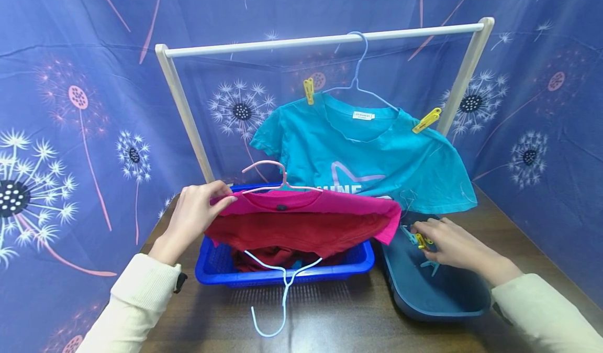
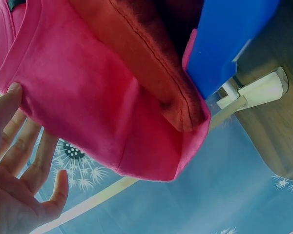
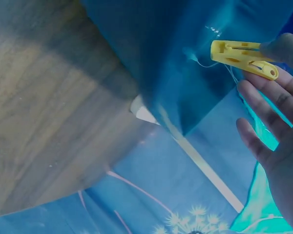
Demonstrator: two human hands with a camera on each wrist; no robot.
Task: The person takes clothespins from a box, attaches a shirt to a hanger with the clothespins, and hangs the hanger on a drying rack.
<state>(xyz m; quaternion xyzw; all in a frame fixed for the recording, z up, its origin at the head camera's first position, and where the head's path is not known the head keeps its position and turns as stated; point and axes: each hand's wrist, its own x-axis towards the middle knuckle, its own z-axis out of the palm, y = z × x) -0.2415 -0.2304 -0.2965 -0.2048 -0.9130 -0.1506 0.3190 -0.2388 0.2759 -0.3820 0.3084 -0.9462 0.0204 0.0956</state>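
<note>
My left hand [image 1: 190,211] pinches the shoulder of a pink shirt [image 2: 83,92] between thumb and fingers. The shirt has a pink hanger [image 1: 285,177] in its neck, and its dark red lower part [image 1: 278,232] hangs in front, above a blue basket [image 1: 282,278]. Over a dark blue tray [image 1: 438,303], my right hand [image 1: 449,244] pinches a yellow clothespin [image 3: 241,57] between thumb and fingertips. A teal clothespin [image 1: 430,264] shows in the tray just below that hand, and another teal one shows beside its fingertips.
A teal T-shirt [image 1: 372,159] hangs from a white rail [image 1: 282,44] on a blue hanger [image 1: 356,75], with a yellow clothespin [image 1: 308,91] at one shoulder and another opposite. A light blue hanger [image 1: 285,290] leans over the basket's front rim. Dandelion-patterned cloth surrounds the wooden table [image 1: 339,311].
</note>
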